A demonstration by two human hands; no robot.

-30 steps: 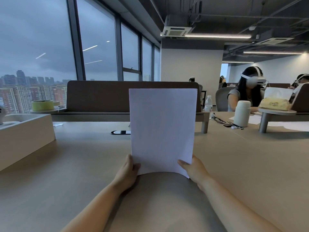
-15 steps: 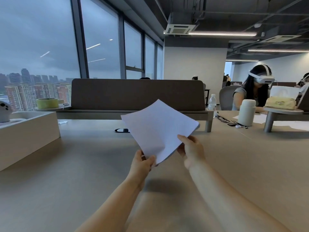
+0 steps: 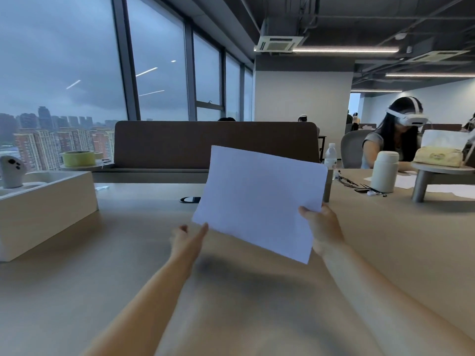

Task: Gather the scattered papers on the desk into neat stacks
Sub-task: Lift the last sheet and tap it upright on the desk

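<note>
A stack of white papers (image 3: 259, 199) hangs in the air above the tan desk (image 3: 128, 253), turned to lie sideways and tilted down to the right. My right hand (image 3: 321, 227) pinches the stack at its right edge, thumb on the front. My left hand (image 3: 189, 238) is below the stack's lower left corner with fingers straight, one fingertip touching or nearly touching the corner. No other loose sheets show on my part of the desk.
A white box (image 3: 43, 209) with a controller (image 3: 11, 170) stands at the left. A brown divider panel (image 3: 216, 143) closes the desk's far side. At the right are a white flask (image 3: 384, 172), a water bottle (image 3: 330, 158), a small stand (image 3: 437, 176) and a seated person (image 3: 390, 140).
The stack stood upright on the desk, gripped by both hands. It was lifted and rotated to lie sideways. My left hand has let go of it; my right hand still holds it.
</note>
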